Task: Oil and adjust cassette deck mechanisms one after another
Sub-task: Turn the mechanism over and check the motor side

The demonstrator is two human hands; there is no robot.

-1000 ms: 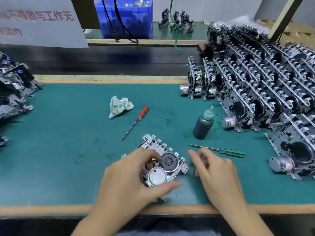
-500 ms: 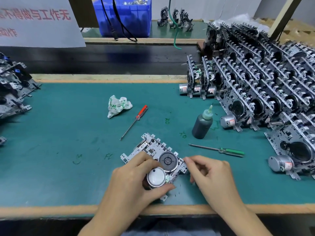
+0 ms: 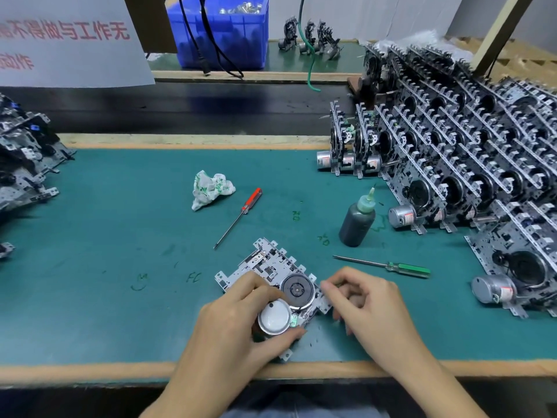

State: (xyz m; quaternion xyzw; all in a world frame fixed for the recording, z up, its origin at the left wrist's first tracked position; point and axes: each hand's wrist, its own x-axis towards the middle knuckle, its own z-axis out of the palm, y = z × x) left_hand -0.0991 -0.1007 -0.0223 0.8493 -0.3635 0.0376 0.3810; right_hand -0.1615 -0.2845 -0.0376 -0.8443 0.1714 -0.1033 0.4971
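Left hand [image 3: 232,321] covers the near-left corner of the cassette deck mechanism [image 3: 271,267]. What the right hand's fingers [image 3: 334,285] pinch is too small to tell. The white sign [image 3: 69,40] and the stacked mechanisms [image 3: 482,152] run off frame.

One head-worn camera looks forward and down, close over the workbench [image 3: 90,236].

Two bare forearms, left hand [image 3: 229,321], right hand [image 3: 373,306]
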